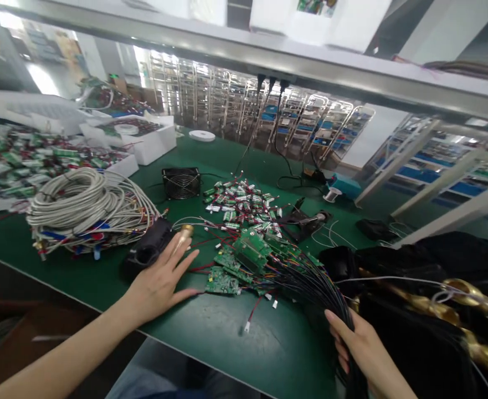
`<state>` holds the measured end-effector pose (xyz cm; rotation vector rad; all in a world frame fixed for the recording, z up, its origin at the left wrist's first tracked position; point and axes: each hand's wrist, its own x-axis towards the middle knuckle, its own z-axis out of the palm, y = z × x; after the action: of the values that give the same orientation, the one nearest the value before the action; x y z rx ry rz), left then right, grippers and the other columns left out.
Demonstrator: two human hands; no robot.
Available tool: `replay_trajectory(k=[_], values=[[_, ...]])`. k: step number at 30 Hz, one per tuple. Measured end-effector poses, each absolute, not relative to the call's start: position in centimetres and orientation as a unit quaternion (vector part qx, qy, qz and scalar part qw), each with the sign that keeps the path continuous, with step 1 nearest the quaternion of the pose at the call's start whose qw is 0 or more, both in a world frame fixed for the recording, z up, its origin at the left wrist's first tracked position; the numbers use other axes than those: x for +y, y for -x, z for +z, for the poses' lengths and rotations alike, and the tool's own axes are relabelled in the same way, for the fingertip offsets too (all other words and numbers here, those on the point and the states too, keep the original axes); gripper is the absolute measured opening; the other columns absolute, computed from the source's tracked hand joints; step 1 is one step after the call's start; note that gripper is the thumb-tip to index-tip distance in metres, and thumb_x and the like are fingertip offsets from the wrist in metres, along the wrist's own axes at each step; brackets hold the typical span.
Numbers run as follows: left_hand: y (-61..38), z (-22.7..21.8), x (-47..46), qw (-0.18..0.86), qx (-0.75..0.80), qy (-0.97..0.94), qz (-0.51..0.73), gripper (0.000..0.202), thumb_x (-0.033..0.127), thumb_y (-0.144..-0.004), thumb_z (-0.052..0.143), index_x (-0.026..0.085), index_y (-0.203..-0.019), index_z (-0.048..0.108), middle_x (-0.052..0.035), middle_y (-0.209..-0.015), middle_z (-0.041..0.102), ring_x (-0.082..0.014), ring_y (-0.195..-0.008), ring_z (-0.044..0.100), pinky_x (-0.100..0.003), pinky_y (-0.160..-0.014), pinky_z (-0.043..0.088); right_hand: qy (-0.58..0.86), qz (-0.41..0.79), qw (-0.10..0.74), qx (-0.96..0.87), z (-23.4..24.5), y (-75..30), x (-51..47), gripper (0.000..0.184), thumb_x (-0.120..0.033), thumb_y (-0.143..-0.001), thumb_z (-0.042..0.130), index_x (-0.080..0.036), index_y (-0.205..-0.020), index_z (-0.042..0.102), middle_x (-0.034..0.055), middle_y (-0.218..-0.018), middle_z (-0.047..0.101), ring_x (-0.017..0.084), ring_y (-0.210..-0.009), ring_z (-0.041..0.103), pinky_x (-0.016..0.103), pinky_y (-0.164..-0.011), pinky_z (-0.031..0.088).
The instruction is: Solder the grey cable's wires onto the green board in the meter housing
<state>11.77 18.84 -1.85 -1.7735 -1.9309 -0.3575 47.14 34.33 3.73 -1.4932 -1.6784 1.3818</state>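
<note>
My left hand (160,280) lies flat on the green table (235,343) with fingers spread, its fingertips next to a brass-tipped black part (152,246). It holds nothing. My right hand (362,349) is wrapped round a thick bundle of thin black and coloured wires (322,291) at the table's near edge. The wires lead up to several small green circuit boards (244,257) heaped in the middle of the table. One board (222,281) rests just right of my left thumb.
A coil of grey cable (88,208) sits at the left. A small black fan (181,182) stands behind it. A pile of small green and white parts (244,205) lies further back. White trays (144,138) fill the far left. Black items with gold bands (443,310) crowd the right.
</note>
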Motion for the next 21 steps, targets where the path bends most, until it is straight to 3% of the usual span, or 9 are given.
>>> replay_trajectory(k=[5, 9, 11, 12, 14, 15, 18, 21], values=[[-9.3, -1.2, 16.5, 0.221, -0.714, 0.648, -0.143, 0.074, 0.059, -0.079, 0.049, 0.014, -0.136, 0.037, -0.0119, -0.14, 0.038, -0.0314, -0.135, 0.02, -0.048, -0.105, 0.033, 0.568, 0.499, 0.263, -0.6, 3.2, -47.8, 33.9, 0.039, -0.055, -0.069, 0.058, -0.021, -0.066, 0.039, -0.0085, -0.051, 0.035, 0.005, -0.036, 0.029, 0.019, -0.031, 0.029], [-14.2, -0.8, 17.5, 0.194, -0.687, 0.677, -0.178, 0.094, 0.063, -0.071, 0.055, 0.014, -0.142, 0.02, -0.0153, -0.148, 0.021, -0.0335, -0.135, 0.019, -0.05, -0.107, 0.028, 0.558, 0.479, 0.224, -0.639, 3.3, -47.7, 34.3, 0.035, -0.055, -0.072, 0.054, -0.021, -0.076, 0.045, -0.009, -0.049, 0.035, 0.008, -0.035, 0.034, 0.023, -0.033, 0.035], [-17.4, -1.1, 19.3, 0.166, -0.662, 0.707, -0.187, 0.099, 0.061, -0.067, 0.061, 0.018, -0.144, 0.013, -0.0143, -0.15, 0.012, -0.0358, -0.135, 0.015, -0.054, -0.105, 0.027, 0.519, 0.429, 0.189, -0.714, 4.0, -47.8, 34.0, 0.035, -0.051, -0.076, 0.05, -0.02, -0.092, 0.051, -0.0037, -0.055, 0.049, 0.015, -0.046, 0.051, 0.03, -0.045, 0.047], [-18.7, -1.4, 20.4, 0.155, -0.659, 0.71, -0.195, 0.101, 0.059, -0.066, 0.063, 0.02, -0.144, 0.011, -0.0145, -0.15, 0.009, -0.0373, -0.135, 0.013, -0.056, -0.104, 0.028, 0.485, 0.393, 0.17, -0.763, 4.5, -47.9, 33.6, 0.036, -0.047, -0.079, 0.048, -0.019, -0.102, 0.052, 0.0015, -0.066, 0.058, 0.019, -0.061, 0.059, 0.034, -0.059, 0.051], [-20.6, -2.3, 22.5, 0.144, -0.67, 0.696, -0.215, 0.104, 0.053, -0.065, 0.067, 0.021, -0.144, 0.006, -0.0166, -0.15, 0.004, -0.0394, -0.135, 0.013, -0.061, -0.1, 0.029, 0.419, 0.311, 0.114, -0.845, 5.4, -48.2, 32.6, 0.038, -0.036, -0.083, 0.043, -0.019, -0.117, 0.049, 0.0101, -0.099, 0.064, 0.024, -0.095, 0.06, 0.038, -0.084, 0.047], [-21.0, -2.7, 23.4, 0.141, -0.676, 0.687, -0.224, 0.105, 0.051, -0.066, 0.067, 0.021, -0.144, 0.004, -0.0178, -0.15, 0.002, -0.0395, -0.134, 0.014, -0.061, -0.098, 0.03, 0.406, 0.275, 0.072, -0.869, 5.7, -48.5, 32.1, 0.039, -0.031, -0.084, 0.042, -0.02, -0.122, 0.047, 0.0115, -0.109, 0.062, 0.024, -0.103, 0.057, 0.039, -0.09, 0.043], [-21.5, -3.6, 25.1, 0.147, -0.661, 0.697, -0.234, 0.095, 0.044, -0.073, 0.063, 0.023, -0.144, 0.002, -0.0183, -0.15, 0.0, -0.0365, -0.134, 0.021, -0.06, -0.096, 0.034, 0.443, 0.185, -0.077, -0.874, 5.7, -49.1, 31.0, 0.044, -0.018, -0.083, 0.042, -0.02, -0.126, 0.045, 0.0131, -0.104, 0.065, 0.026, -0.096, 0.061, 0.037, -0.082, 0.046], [-21.8, -4.0, 25.7, 0.169, -0.631, 0.721, -0.233, 0.087, 0.041, -0.077, 0.059, 0.026, -0.144, 0.004, -0.0175, -0.15, 0.001, -0.0355, -0.133, 0.024, -0.058, -0.095, 0.036, 0.486, 0.104, -0.163, -0.852, 4.9, -49.0, 31.1, 0.049, -0.007, -0.078, 0.043, -0.013, -0.127, 0.044, 0.0175, -0.099, 0.066, 0.029, -0.092, 0.063, 0.036, -0.075, 0.048]])
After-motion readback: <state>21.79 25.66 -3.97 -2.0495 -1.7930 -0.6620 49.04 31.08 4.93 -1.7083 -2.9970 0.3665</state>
